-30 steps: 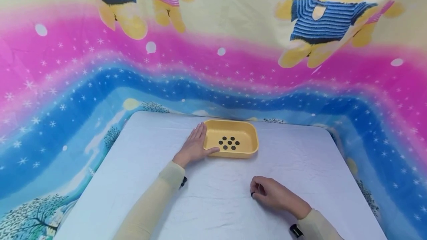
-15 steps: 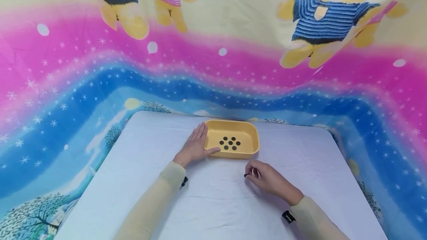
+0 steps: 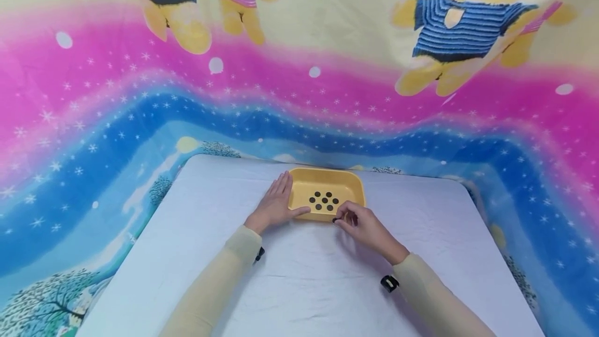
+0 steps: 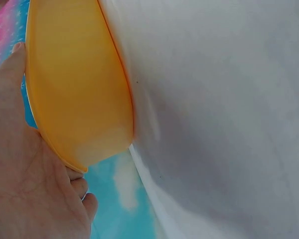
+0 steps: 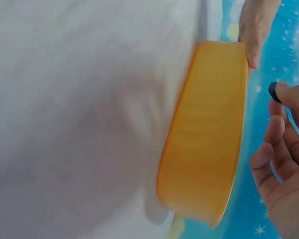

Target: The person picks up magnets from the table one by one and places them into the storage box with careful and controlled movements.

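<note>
A yellow rectangular tub [image 3: 350,185] stands at the back of the table. Several small round black pieces [image 3: 325,201] show on its floor, in a ring around one. At its left end my left hand [image 3: 272,208] rests with fingers straight along the rim and the thumb over the front corner. My right hand [image 3: 367,227] is at the front right corner of the tub. Between thumb and index finger it pinches a small black disc [image 5: 272,92], seen edge-on in the right wrist view, higher than the tub's rim. Its other fingers are loosely curled.
White cloth covers the table [image 3: 299,285], whose back edge runs just behind the tub. A printed curtain [image 3: 299,92] with bears and snowflakes hangs around the back and sides. Black straps [image 3: 389,283] sit at both wrists.
My right hand has moved forward and left, from the middle of the table to the tub's front right corner, still pinching the black disc. The left hand stays on the tub.
</note>
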The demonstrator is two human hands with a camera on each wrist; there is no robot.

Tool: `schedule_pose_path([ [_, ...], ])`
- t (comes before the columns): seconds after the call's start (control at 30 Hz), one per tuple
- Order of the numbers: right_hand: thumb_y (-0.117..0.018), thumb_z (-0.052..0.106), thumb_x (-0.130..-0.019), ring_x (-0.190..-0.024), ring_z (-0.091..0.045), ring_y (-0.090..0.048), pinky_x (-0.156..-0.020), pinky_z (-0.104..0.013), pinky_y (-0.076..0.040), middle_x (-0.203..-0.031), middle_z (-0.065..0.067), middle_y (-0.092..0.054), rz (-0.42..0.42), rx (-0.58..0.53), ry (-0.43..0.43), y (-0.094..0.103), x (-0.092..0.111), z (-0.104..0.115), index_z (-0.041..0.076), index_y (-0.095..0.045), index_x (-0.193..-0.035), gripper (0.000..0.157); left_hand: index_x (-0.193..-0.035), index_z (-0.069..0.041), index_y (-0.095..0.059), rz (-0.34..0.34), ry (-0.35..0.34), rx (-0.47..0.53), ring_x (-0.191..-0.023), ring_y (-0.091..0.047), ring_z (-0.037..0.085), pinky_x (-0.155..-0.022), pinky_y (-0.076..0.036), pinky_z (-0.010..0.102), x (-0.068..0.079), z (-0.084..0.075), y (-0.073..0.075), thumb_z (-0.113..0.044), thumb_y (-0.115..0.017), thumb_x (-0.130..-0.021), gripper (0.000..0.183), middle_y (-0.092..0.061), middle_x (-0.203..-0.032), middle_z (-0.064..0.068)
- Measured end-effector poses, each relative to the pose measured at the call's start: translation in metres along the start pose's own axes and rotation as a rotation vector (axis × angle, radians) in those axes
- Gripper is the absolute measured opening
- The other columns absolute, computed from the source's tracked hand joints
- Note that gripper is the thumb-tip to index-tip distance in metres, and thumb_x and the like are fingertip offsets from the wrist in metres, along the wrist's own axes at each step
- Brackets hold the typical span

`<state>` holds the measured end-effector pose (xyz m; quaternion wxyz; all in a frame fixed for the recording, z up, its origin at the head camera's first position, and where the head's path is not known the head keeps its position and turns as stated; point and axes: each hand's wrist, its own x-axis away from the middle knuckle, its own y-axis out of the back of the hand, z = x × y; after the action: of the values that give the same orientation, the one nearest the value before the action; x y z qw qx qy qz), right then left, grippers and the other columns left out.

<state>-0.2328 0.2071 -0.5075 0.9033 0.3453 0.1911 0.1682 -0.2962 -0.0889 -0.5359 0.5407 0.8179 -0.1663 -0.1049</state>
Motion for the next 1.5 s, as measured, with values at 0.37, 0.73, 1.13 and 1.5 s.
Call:
schedule_pose_path([
  [0.37,-0.080,0.014,-0.099,-0.078,-0.016,-0.060,-0.069,-0.029,-0.051,-0.099,0.004,-0.069,-0.034,-0.055,-0.065,-0.004,-0.036,0.003,0.019,-0.067,-0.105,0.014,-0.171,-0.002,0.001,-0.003,-0.002,-0.017,-0.165,0.009,0.026,-0.132,0.001,0.040,-0.001,0.000,-0.001,-0.086,-0.049,-0.095,0.124,0.013,-0.178,0.012],
  [0.73,-0.076,0.018,-0.103,-0.081,-0.027,-0.067,-0.063,-0.035,-0.056,-0.099,-0.006,-0.070,-0.012,-0.093,-0.188,-0.012,-0.070,0.001,0.017,-0.067,-0.106,0.010,-0.170,-0.001,0.001,0.001,-0.006,-0.010,-0.165,0.010,0.026,-0.132,0.001,0.041,0.000,-0.001,0.000,-0.087,-0.048,-0.094,0.125,0.012,-0.178,0.013],
  [1.13,-0.074,0.018,-0.104,-0.079,-0.022,-0.061,-0.070,-0.036,-0.054,-0.103,-0.002,-0.071,0.035,-0.067,-0.234,-0.023,-0.102,-0.009,0.015,-0.068,-0.107,0.007,-0.170,-0.002,0.000,-0.001,-0.001,0.008,-0.166,0.007,0.028,-0.132,0.001,0.042,0.000,-0.001,0.001,-0.078,-0.056,-0.097,0.120,0.009,-0.179,0.014],
  [1.5,-0.074,0.015,-0.104,-0.086,-0.020,-0.064,-0.073,-0.034,-0.056,-0.103,-0.002,-0.070,0.058,-0.037,-0.273,-0.031,-0.119,-0.023,0.012,-0.068,-0.106,0.006,-0.170,0.001,-0.001,-0.002,-0.014,0.008,-0.167,0.003,0.031,-0.133,-0.002,0.044,0.000,-0.002,0.001,-0.078,-0.055,-0.098,0.119,0.006,-0.179,0.017],
])
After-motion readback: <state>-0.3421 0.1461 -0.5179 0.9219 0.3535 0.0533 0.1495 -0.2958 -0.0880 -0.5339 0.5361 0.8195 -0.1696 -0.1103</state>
